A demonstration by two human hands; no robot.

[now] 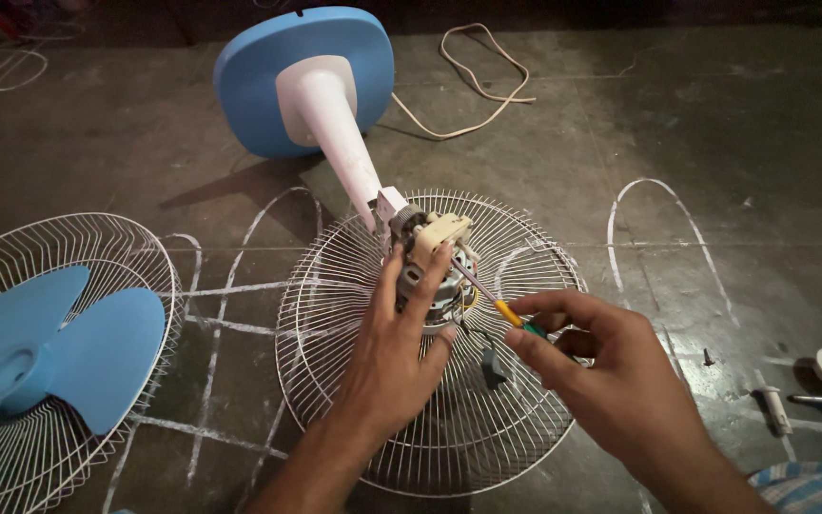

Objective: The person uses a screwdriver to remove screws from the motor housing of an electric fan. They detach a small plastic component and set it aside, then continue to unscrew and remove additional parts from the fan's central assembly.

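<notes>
Right hand [594, 366] hides screwdriver [487, 297] handle; left hand [400, 357] masks motor [433, 271]

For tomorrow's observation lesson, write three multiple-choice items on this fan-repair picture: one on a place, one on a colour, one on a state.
1. Where do the fan blades lie?
A. In the wire guard at far left
B. On the round base
C. Beside the small white parts

2. What colour is the round base?
A. Red
B. Blue
C. Black

3. What is the right hand doing?
A. Resting flat on the floor
B. Holding a screwdriver aimed at the motor
C. Gripping the cord

Answers: 1 A, the blades sit inside the left wire guard. 2 B, the base is plainly blue. 3 B, its fingers pinch the handle while the left hand steadies the motor.
</notes>
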